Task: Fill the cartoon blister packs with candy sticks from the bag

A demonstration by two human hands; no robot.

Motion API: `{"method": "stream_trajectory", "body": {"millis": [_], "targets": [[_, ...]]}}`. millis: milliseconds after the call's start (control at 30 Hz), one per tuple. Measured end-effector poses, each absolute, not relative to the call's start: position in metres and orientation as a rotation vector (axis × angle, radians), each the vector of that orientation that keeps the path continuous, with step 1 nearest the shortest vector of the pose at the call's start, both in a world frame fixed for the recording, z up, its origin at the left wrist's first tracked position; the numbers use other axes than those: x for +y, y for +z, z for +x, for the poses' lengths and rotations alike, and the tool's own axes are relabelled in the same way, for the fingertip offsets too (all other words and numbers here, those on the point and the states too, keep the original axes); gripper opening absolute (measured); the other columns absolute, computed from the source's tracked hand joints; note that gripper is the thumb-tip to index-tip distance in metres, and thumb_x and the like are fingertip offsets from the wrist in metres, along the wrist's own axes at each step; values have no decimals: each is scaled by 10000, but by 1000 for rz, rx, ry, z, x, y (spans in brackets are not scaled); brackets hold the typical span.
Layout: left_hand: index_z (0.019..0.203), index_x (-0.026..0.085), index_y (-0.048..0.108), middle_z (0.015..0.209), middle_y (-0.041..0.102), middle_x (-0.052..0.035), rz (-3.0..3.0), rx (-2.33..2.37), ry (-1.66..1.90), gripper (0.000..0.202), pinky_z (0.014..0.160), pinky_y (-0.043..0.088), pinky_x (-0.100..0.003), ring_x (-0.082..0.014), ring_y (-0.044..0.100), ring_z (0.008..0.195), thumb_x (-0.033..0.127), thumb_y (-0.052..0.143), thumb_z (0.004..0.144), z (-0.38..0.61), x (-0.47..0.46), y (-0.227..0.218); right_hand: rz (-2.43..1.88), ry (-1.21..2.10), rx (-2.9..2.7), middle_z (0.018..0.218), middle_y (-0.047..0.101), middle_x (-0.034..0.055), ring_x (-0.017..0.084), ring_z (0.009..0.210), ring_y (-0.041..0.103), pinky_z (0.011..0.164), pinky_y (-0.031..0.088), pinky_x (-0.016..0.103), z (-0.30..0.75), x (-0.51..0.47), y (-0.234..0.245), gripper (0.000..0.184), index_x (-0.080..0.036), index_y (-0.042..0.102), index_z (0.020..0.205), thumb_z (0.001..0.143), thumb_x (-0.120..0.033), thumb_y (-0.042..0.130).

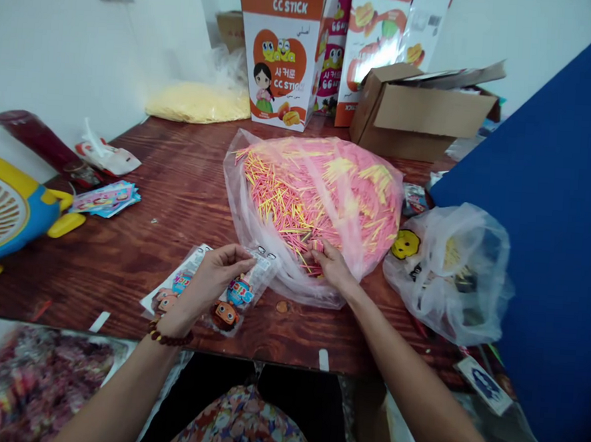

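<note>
My left hand (212, 279) is closed on a clear printed packet (244, 291) with cartoon figures, holding its top edge just above the wooden table (177, 194). A second flat packet (174, 287) lies under that hand. My right hand (331, 263) reaches into the mouth of a large clear plastic bag (316, 202) full of thin pink and yellow sticks, fingers curled among the sticks at the near edge. Whether they grip any sticks is hidden.
A knotted clear bag with smiley items (447, 270) lies at the right by a blue panel (551, 216). Printed CC Stick cartons (281, 47) and an open cardboard box (422, 115) stand at the back. A yellow-blue fan (5, 216) and loose packets (106, 199) sit left.
</note>
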State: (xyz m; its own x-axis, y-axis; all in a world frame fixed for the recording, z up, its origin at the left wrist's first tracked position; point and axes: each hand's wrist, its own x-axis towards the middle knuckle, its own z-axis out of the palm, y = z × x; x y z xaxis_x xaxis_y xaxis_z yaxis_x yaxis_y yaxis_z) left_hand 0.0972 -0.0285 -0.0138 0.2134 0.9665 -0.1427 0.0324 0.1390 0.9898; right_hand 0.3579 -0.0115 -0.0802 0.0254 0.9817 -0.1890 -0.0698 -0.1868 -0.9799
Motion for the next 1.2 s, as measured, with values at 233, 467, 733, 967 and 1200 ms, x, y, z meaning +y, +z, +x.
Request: {"method": "stream_trajectory", "body": {"millis": [233, 467, 733, 967, 1200], "targets": [[658, 137, 661, 602, 556, 21, 1384, 1122, 846, 242, 540, 333, -215, -92, 442, 571, 358, 744, 708, 124, -31, -11, -1109, 1388, -1083, 755, 639, -4, 170, 688, 610, 618, 472, 291, 346, -15, -41, 338, -226, 572, 934, 717, -457, 687], [665, 137, 651, 594, 537, 26, 1468, 1125, 764, 234, 524, 299, -222, -91, 411, 553, 352, 686, 750, 134, -29, -16, -1241, 1040, -1803, 747, 551, -17, 141, 696, 482, 630, 365, 259, 328, -33, -9, 126, -213, 500, 802, 876, -311, 528], [651, 148, 607, 612, 514, 27, 1516, 1064, 788, 298, 566, 335, -223, -95, 423, 585, 375, 627, 843, 124, -36, -20, -1182, 1040, -1875, 725, 568, -20, 141, 661, 498, 622, 375, 264, 324, -32, -7, 160, -223, 482, 796, 914, -324, 524], [797, 164, 711, 717, 613, 0, 1691, 1057, 931, 273, 658, 402, -231, -124, 504, 683, 399, 607, 889, 118, -41, -31, -833, 1204, -923, 775, 656, -26, 143, 700, 635, 745, 532, 324, 309, -35, 12, 159, -237, 553, 961, 876, -364, 599], [822, 169, 736, 732, 637, -5, 1634, 1074, 950, 279, 648, 407, -224, -128, 513, 681, 404, 601, 892, 126, -45, -25, -881, 1116, -911, 833, 688, 7, 201, 883, 695, 875, 539, 412, 280, -44, 15, 213, -263, 513, 971, 903, -465, 516]]}}
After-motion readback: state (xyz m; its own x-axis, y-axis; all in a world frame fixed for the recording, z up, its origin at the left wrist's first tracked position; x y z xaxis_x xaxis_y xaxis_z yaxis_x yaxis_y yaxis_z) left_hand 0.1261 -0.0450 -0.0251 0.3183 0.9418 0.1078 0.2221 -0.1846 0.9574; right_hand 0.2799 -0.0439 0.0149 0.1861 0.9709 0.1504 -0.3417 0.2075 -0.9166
